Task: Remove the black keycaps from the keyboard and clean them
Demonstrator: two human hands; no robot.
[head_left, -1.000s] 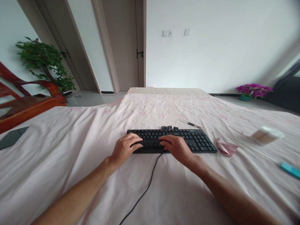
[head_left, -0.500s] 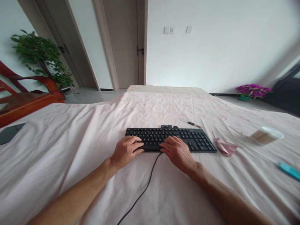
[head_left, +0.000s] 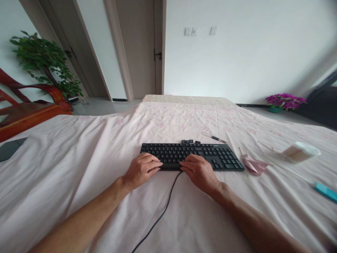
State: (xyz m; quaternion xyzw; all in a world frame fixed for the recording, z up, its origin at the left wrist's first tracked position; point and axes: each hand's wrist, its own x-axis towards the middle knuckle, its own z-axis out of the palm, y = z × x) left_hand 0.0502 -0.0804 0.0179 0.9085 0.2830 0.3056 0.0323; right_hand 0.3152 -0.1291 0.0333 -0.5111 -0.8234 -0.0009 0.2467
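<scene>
A black keyboard lies on the pink cloth, its cable running from the front edge toward me. My left hand is closed at the keyboard's front left, fingers over the lower keys and thumb by the front edge. The space bar shows between both hands. My right hand grips the front edge right of the cable, fingers bent and pressed together; its fingertips hide some keys. Several loose black keycaps sit behind the keyboard. Nearby lies a keycap puller with wire loops and a dark handle.
Right of the keyboard are a crumpled pink cloth, a clear tub of cotton swabs and a blue object. The black cable crosses the tablecloth. A dark flat device lies far left, near a wooden chair.
The fingers and thumb of my left hand have drawn closer together at the keyboard's front edge. My right hand stays almost in place. The view has shifted slightly.
</scene>
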